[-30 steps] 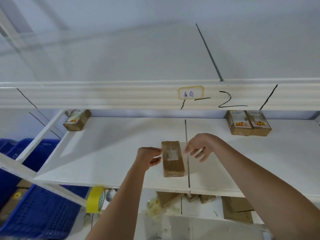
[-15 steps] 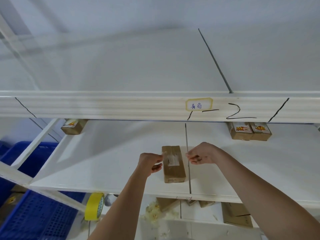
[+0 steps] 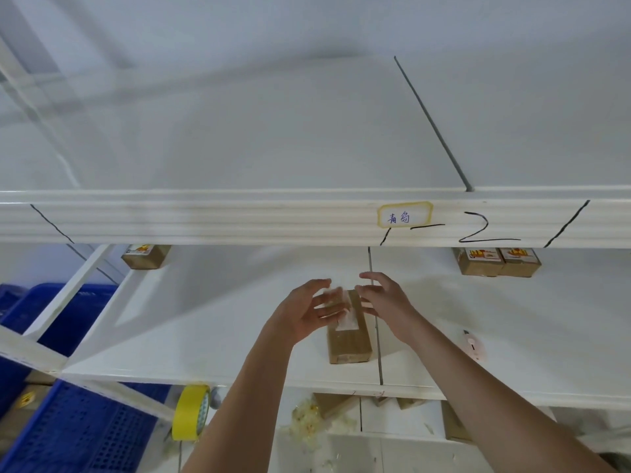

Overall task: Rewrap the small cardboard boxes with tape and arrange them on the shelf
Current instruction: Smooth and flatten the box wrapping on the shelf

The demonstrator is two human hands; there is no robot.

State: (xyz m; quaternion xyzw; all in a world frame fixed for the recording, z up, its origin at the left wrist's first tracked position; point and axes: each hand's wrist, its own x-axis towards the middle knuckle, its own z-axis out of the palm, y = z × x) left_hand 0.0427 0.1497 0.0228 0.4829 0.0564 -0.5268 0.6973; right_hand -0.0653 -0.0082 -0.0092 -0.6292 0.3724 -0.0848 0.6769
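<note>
This looks like a stockroom or small packing warehouse. White metal shelving (image 3: 205,336) fills the view, and its front beam (image 3: 205,220) carries a handwritten label (image 3: 404,215) with marker-drawn numbers and slashes beside it, dividing the rack into bays. Below the beam, small cardboard boxes (image 3: 496,264) with printed stickers sit at the back of the shelf. Lower left of the beam stand blue perforated plastic crates (image 3: 78,431), and a roll of yellow tape (image 3: 191,413) hangs on the frame. Further below, more cartons and what may be packing scraps (image 3: 307,425) lie about.
</note>
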